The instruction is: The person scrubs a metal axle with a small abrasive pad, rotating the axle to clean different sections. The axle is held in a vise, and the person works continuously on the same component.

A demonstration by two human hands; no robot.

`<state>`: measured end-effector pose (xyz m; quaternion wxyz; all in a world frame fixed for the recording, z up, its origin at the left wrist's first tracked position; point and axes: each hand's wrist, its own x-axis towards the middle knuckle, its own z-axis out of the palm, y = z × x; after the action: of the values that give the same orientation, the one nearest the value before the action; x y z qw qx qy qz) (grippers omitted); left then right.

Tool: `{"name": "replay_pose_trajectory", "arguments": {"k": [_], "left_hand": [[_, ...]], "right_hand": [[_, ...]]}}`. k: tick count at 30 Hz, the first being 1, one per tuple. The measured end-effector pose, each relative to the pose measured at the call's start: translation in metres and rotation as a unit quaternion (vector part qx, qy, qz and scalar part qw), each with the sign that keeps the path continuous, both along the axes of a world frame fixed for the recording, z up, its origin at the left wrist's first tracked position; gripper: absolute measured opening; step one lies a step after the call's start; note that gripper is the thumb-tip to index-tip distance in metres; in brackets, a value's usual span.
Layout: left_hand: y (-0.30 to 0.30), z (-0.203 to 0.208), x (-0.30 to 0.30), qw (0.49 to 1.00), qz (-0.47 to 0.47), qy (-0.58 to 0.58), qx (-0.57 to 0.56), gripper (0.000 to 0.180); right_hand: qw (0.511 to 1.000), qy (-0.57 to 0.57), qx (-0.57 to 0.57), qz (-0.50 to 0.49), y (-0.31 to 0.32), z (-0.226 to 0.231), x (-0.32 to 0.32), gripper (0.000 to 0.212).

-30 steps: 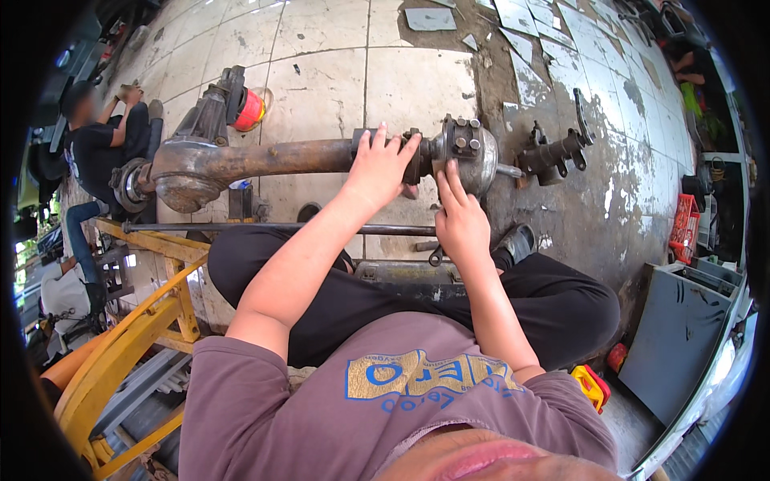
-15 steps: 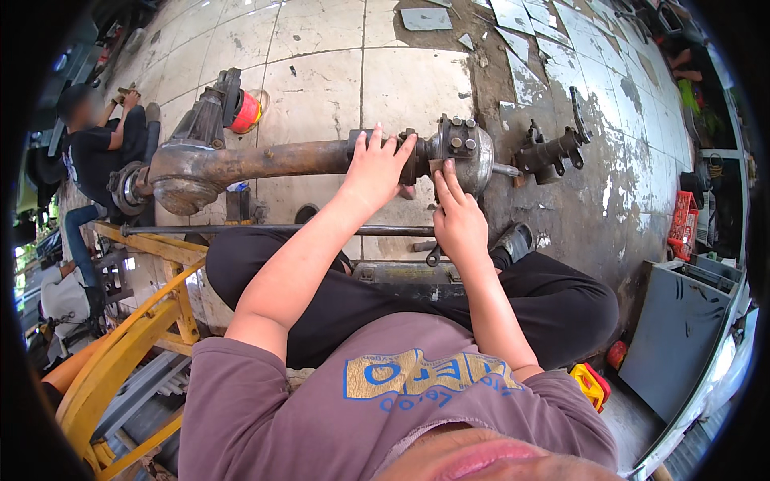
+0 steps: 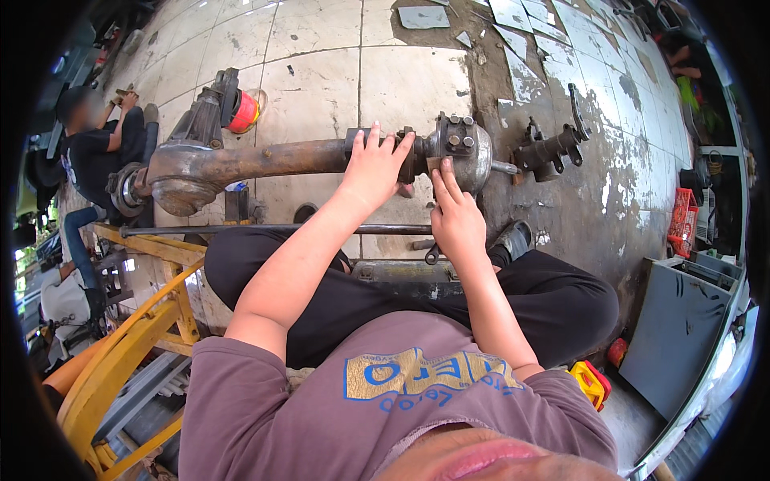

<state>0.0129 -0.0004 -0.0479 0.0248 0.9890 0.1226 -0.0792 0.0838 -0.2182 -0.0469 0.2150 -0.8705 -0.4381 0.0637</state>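
Observation:
A rusty vehicle axle (image 3: 273,159) lies crosswise in front of me. My left hand (image 3: 374,164) rests open across it, fingers spread over the dark flange near its right end. Next to that, a rounded metal hub housing (image 3: 479,160) carries a plate with several bolts (image 3: 455,133). My right hand (image 3: 457,216) lays its stretched index and middle fingers on the housing's near left edge, against a small flat brown piece (image 3: 434,163). Its other fingers are curled, and its thumb is hidden. Below this hand shows the ring end of a dark wrench (image 3: 433,255).
A long dark rod (image 3: 321,230) runs across my side of the axle. Beyond the housing lies a loose knuckle part (image 3: 552,155). A red and yellow can (image 3: 243,111) stands behind the axle. At left are a yellow frame (image 3: 128,345) and a seated person (image 3: 96,136); a grey cabinet (image 3: 678,329) stands right.

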Motion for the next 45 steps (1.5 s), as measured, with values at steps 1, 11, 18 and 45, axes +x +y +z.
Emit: {"name": "replay_pose_trajectory", "arguments": {"k": [1, 11, 18, 45], "left_hand": [[-0.004, 0.001, -0.002, 1.000, -0.002, -0.001, -0.011, 0.114], [-0.003, 0.005, -0.001, 1.000, 0.001, 0.009, -0.017, 0.113], [0.000, 0.004, 0.001, 1.000, -0.001, 0.006, -0.021, 0.113], [0.010, 0.006, 0.014, 0.996, 0.002, 0.047, -0.078, 0.085]], "right_hand": [[1.000, 0.005, 0.001, -0.002, -0.002, -0.001, -0.001, 0.076], [1.000, -0.003, -0.008, -0.006, -0.003, -0.004, -0.003, 0.077], [1.000, -0.003, -0.010, -0.007, -0.003, -0.002, -0.001, 0.076], [0.995, 0.094, 0.031, 0.021, -0.024, 0.146, 0.040, 0.053]]}}
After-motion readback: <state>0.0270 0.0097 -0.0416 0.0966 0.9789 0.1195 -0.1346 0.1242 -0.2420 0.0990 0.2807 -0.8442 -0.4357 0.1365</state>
